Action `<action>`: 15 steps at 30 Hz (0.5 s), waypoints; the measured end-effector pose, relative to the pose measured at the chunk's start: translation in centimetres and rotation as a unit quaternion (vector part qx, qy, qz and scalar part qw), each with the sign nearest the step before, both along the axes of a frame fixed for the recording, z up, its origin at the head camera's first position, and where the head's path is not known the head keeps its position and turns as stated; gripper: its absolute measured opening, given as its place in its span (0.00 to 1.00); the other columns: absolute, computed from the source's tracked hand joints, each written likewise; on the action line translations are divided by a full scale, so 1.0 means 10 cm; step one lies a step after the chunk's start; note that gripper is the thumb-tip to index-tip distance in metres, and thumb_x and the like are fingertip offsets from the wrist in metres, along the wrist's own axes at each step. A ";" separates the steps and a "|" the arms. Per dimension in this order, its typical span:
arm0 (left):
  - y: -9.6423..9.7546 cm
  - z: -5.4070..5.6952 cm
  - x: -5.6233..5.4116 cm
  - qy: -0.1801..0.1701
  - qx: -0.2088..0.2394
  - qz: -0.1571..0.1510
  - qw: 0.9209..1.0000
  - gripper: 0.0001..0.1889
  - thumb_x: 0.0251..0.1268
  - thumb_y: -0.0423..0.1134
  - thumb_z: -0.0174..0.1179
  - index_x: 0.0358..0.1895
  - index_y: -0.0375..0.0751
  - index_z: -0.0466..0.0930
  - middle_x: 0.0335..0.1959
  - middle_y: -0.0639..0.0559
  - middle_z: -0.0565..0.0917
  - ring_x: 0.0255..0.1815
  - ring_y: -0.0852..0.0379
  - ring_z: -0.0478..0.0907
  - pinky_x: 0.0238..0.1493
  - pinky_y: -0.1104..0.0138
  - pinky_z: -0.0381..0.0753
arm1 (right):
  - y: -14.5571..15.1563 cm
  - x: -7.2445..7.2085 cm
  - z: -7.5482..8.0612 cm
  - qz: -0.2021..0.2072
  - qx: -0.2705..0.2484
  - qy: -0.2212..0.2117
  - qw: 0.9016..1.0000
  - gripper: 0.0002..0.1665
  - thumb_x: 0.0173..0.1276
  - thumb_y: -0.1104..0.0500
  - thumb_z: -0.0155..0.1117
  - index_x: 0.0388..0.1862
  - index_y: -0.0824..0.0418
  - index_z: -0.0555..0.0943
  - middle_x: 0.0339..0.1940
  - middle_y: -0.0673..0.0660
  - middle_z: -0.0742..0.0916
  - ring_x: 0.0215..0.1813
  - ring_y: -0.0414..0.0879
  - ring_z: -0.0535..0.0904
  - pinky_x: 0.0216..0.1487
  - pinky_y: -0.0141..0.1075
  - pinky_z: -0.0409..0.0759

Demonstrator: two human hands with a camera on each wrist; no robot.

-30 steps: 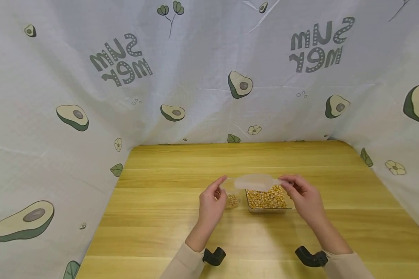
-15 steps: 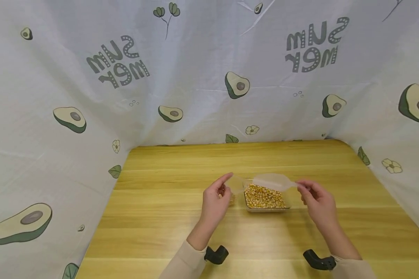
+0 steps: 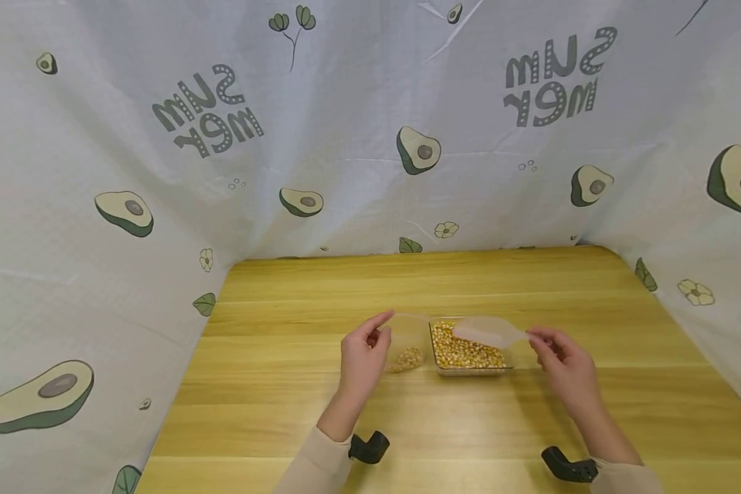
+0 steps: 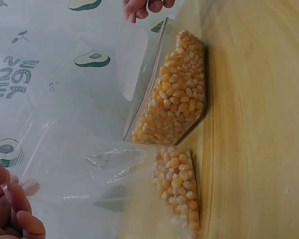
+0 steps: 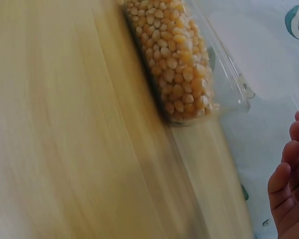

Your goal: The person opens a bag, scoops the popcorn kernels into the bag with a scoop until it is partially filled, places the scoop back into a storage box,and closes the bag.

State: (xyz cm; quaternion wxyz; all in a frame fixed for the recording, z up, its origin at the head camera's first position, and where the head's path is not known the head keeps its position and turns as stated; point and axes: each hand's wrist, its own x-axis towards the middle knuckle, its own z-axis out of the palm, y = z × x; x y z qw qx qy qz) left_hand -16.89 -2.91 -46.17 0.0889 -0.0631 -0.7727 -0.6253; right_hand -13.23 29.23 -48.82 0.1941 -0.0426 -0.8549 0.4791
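Now the left hand point(image 3: 363, 353) pinched the clear bag point(image 3: 409, 335) at its rim and the right hand point(image 3: 567, 362) the scoop point(image 3: 486, 331), which, farther right than a second earlier, hung above the container point(image 3: 473, 372) of corn point(image 3: 460, 355) on the worktop point(image 3: 296, 384).

Wood-grain tbl point(image 3: 284, 398): clear tub point(image 3: 474, 372) w/ corn point(image 3: 463, 350), bag point(image 3: 407, 335) w/ corn adj.

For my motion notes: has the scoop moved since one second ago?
Yes: in the head view, the scoop moved right and slightly down, against the corn container.
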 end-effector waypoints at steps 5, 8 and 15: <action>-0.05 0.02 0.00 0.008 -0.011 0.014 1.000 0.17 0.67 0.26 0.55 0.54 0.41 0.87 0.19 0.48 0.75 0.15 0.69 0.59 0.17 0.78 0.57 | 0.06 0.02 -0.02 0.013 0.024 0.017 0.999 0.12 0.74 0.61 0.60 0.49 0.67 0.83 0.25 0.39 0.77 0.26 0.36 0.69 0.24 0.29 0.69; -0.05 0.02 0.00 0.004 -0.015 0.013 1.000 0.19 0.65 0.25 0.54 0.55 0.41 0.86 0.20 0.50 0.74 0.16 0.69 0.58 0.17 0.77 0.57 | 0.10 0.03 -0.01 0.027 0.039 0.020 0.999 0.11 0.74 0.62 0.60 0.49 0.67 0.83 0.24 0.40 0.77 0.25 0.36 0.69 0.23 0.29 0.68; -0.05 -0.01 0.00 -0.014 -0.007 0.007 1.000 0.21 0.66 0.25 0.53 0.57 0.45 0.86 0.24 0.47 0.76 0.19 0.66 0.62 0.16 0.77 0.56 | 0.24 0.04 0.05 0.064 0.086 0.008 0.994 0.11 0.74 0.61 0.59 0.50 0.63 0.84 0.21 0.46 0.73 0.20 0.38 0.65 0.19 0.33 0.64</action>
